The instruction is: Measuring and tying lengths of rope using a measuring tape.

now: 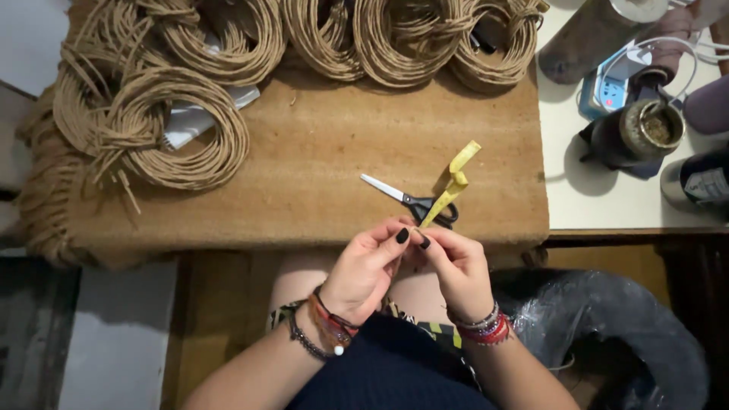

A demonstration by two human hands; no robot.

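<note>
Your grip is closed with both hands on the lower end of a narrow yellow ribbon strip (454, 182): the left hand (367, 269) and the right hand (456, 267) meet fingertip to fingertip, pinching it at the near edge of the brown fibre mat (319, 167) that covers the counter (600, 205).

Just beyond your fingers, on the mat, lie black-handled steel scissors (410, 201); the strip rises in front of their handles and partly hides them. At the far edge of the mat sits a row of coiled tan jute cord bundles (395, 38), with more coils (152, 121) piled at its left end. Right of the mat, on the pale counter, stand dark round containers (634, 133) and a white cable. A dark plastic bag (607, 326) bulges below the counter, right of your right wrist.

Both wrists carry bracelets, and your forearms come in from below, angled towards each other, with knuckles up and fingers curled.

The strip's long axis runs from your fingertips up and away to the right, over the mat; it kinks partway, and its free end points to the far right.
</note>
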